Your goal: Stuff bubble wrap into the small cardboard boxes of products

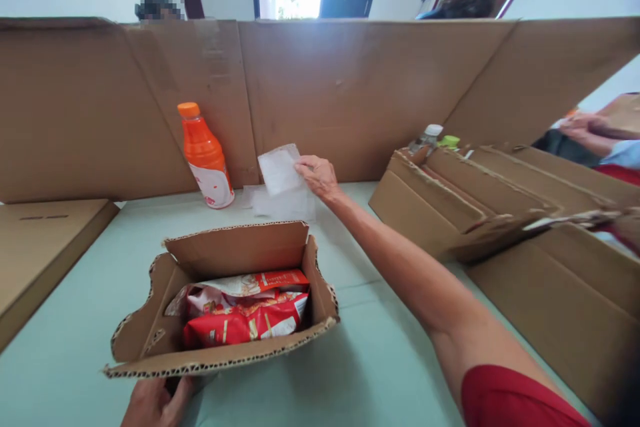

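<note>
My right hand (319, 175) reaches over the table and pinches the corner of a thin white translucent sheet (280, 170), which is raised and tilted. More sheets like it (283, 203) lie flat on the table just below. My left hand (157, 403) is at the near side of an open cardboard box (235, 247), its fingers curled and partly hidden under the front flap. Inside the box lie red printed snack packets (250, 320). Behind the box and left of the sheets stands an orange bottle (206, 157) with an orange cap.
A tall cardboard panel (350, 100) closes off the table's back. On the right are several open cardboard boxes (435, 207), one with bottle tops (433, 130) showing. A flat carton (45, 233) lies at left. Another person's hands (585, 127) show at far right.
</note>
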The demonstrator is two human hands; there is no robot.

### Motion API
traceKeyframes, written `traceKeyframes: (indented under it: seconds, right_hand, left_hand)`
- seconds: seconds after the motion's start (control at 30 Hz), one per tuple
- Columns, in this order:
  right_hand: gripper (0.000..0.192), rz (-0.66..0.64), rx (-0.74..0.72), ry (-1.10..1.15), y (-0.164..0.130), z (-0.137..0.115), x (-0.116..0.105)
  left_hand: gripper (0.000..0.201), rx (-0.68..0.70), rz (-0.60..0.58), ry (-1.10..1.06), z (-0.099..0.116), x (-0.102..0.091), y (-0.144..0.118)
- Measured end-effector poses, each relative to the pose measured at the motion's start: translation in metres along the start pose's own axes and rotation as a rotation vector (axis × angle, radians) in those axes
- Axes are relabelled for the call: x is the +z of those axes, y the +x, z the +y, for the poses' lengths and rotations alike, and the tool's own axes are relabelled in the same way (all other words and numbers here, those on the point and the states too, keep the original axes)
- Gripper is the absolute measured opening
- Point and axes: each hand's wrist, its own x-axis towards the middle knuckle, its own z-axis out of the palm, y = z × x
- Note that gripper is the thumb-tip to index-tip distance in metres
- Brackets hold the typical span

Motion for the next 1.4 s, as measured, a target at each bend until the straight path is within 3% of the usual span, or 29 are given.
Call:
traceKeyframes:
  seconds: [0.2, 0.33, 0.43, 0.53, 0.63, 0.73, 0.8, 0.9, 0.97, 1.17, 1.4]
  right_hand:
    - [0.023, 0.007, -0.068, -0.080, -0.037, 0.027, -0.079]
    - [0.024, 0.010, -0.149, -0.087, -0.063, 0.024, -0.109]
    - [0.024, -0.012, -0.298, -0.096, -0.096, 0.023, -0.119]
    - [0.024, -0.071, -0.466, -0.114, -0.158, 0.027, -0.115]
    - [0.028, -0.182, -0.547, -0.031, -0.240, 0.029, -0.108]
    - [0.040, -0.376, -0.476, 0.160, -0.310, 0.023, -0.112]
    - [0.042, -0.441, -0.327, 0.276, -0.333, 0.017, -0.119]
    - [0.030, -0.397, -0.034, 0.367, -0.330, 0.007, -0.121]
    - [0.033, -0.367, 0.068, 0.410, -0.316, 0.000, -0.109]
    - [0.065, -0.374, -0.029, 0.544, -0.283, -0.037, -0.044]
    - [0.062, -0.326, 0.040, 0.592, -0.265, -0.063, -0.010]
  left_hand:
    - [0.030, 0.179, 0.005, -0.021, 0.005, -0.004, 0.017]
    - [0.027, 0.219, 0.004, 0.020, 0.019, -0.012, 0.023]
    - [0.025, 0.227, 0.010, 0.038, 0.032, -0.016, 0.024]
    - [0.023, 0.219, 0.008, 0.049, 0.040, -0.018, 0.023]
    - [0.022, 0.197, -0.002, 0.070, 0.042, -0.020, 0.022]
    - [0.023, 0.173, -0.012, 0.092, 0.043, -0.023, 0.021]
    - [0.024, 0.151, -0.024, 0.099, 0.046, -0.024, 0.020]
    - [0.026, 0.119, -0.034, 0.107, 0.050, -0.025, 0.018]
    - [0.028, 0.105, -0.037, 0.104, 0.052, -0.026, 0.018]
    - [0.035, 0.072, -0.027, 0.060, 0.051, -0.027, 0.018]
    - [0.037, -0.028, 0.047, -0.028, 0.037, -0.027, 0.022]
